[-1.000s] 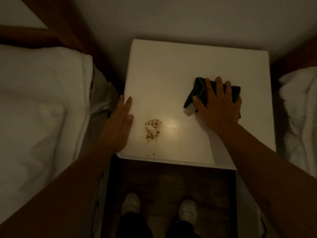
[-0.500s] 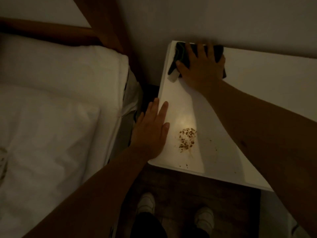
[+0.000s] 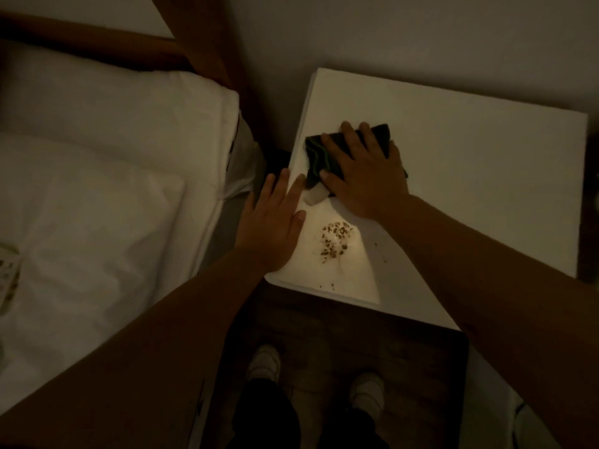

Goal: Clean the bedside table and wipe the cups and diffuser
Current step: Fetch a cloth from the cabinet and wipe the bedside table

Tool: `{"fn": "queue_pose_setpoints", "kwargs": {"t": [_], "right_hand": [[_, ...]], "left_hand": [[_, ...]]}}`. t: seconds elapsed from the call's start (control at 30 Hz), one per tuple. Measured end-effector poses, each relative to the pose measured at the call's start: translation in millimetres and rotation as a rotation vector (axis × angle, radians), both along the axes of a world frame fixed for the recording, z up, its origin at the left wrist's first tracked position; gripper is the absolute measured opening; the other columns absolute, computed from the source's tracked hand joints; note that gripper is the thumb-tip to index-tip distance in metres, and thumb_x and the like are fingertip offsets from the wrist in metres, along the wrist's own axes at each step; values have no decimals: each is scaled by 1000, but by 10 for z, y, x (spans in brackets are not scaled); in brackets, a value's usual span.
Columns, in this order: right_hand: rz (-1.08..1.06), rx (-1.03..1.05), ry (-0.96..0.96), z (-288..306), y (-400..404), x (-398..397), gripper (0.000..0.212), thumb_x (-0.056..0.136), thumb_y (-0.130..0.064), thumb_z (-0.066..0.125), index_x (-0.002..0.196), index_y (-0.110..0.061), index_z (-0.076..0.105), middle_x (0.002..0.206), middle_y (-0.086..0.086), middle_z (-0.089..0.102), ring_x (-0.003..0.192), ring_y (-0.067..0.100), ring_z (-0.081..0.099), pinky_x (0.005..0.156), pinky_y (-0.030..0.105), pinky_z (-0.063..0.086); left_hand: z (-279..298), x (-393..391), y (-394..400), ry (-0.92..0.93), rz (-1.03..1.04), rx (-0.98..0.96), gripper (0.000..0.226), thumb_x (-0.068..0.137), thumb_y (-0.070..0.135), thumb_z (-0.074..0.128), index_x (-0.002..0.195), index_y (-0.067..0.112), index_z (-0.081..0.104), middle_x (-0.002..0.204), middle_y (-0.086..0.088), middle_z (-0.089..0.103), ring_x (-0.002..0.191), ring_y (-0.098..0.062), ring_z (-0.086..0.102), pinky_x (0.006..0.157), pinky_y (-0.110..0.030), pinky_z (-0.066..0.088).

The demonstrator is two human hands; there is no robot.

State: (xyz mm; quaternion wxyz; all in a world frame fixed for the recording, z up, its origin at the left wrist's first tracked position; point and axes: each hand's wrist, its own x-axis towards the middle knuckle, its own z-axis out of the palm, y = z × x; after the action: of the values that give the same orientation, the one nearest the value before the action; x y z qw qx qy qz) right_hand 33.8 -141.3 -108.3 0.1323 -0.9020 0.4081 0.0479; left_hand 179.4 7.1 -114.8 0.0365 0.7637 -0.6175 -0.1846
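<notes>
Plainly, the bedside table (image 3: 470, 176) stands between bed (image 3: 97, 189) and wall, its white top bearing a pile of brown crumbs (image 3: 335, 238) near the front left corner. The right hand (image 3: 363, 176) presses a dark cloth (image 3: 316, 153) flat, fingers spread, just behind the crumbs. The left hand (image 3: 275, 222) lies flat and relaxed on the left edge, grasping nothing. A hasty forward sweep could scatter crumbs onto the floor (image 3: 324, 335).

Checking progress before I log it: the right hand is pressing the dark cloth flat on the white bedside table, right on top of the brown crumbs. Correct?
Not quite. In the head view the right hand presses the dark cloth flat on the white bedside table, but the brown crumbs lie uncovered, nearer the front edge, apart from the cloth.
</notes>
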Motion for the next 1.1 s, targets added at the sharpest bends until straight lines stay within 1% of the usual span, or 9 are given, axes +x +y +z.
{"fn": "queue_pose_setpoints", "kwargs": {"t": [0.33,0.5,0.6,0.73,0.8,0.87,0.93,1.03,1.1], "right_hand": [[-154,21,63,51,598,-919,65,93,-66,14,151,-39,10,162,1,10,147,26,7,110,59,18],[-144,39,74,94,1228,-1167,81,84,-81,19,151,-36,11,161,3,13,147,28,8,108,63,18],[-101,45,98,101,1444,-1202,97,73,-87,35,151,-33,15,160,5,16,147,31,11,107,64,17],[17,24,82,135,1622,-1286,87,77,-58,56,151,-27,22,156,10,27,143,36,23,102,64,29],[98,22,1,167,1817,-1323,76,77,-48,61,146,-24,37,150,10,40,138,36,34,99,63,35],[180,25,-82,234,2001,-1354,72,70,-40,80,134,-21,54,140,6,53,132,32,45,96,62,43],[180,61,-228,332,2016,-1359,74,61,-28,90,128,-18,60,131,7,61,125,29,53,91,60,47],[87,31,-383,519,1633,-1190,77,64,-13,85,132,-14,48,129,16,60,120,37,55,100,62,35],[-23,-65,-437,594,1097,-985,65,72,-4,72,133,-9,48,130,22,58,122,44,52,103,61,21]], "left_hand": [[-61,-4,25,34,22,-31,58,97,46,15,151,32,-2,161,-4,7,146,-25,7,113,-57,19],[-59,-11,20,31,23,-23,59,96,47,15,151,32,-3,161,-4,6,146,-26,7,113,-56,18],[-54,-11,13,48,22,-14,58,99,45,19,151,31,-4,161,-4,3,146,-25,5,114,-55,17],[-39,-14,25,72,18,-17,58,100,44,21,151,31,-3,161,-5,2,146,-25,4,115,-55,16],[-36,-7,25,82,20,-14,58,100,44,21,151,31,-3,161,-4,1,147,-25,4,115,-55,15],[-41,-6,22,88,24,-13,58,100,43,21,151,31,-3,161,-4,0,147,-24,3,115,-56,16],[-40,-18,22,100,26,-21,58,101,42,22,151,31,-2,161,-3,0,147,-24,3,115,-56,16],[-58,-11,32,124,29,-22,58,101,42,23,151,32,-3,161,-2,-1,147,-23,2,114,-56,16],[-63,3,32,141,36,-21,58,101,41,24,151,32,-4,161,-2,-1,147,-23,2,114,-57,17]]}}
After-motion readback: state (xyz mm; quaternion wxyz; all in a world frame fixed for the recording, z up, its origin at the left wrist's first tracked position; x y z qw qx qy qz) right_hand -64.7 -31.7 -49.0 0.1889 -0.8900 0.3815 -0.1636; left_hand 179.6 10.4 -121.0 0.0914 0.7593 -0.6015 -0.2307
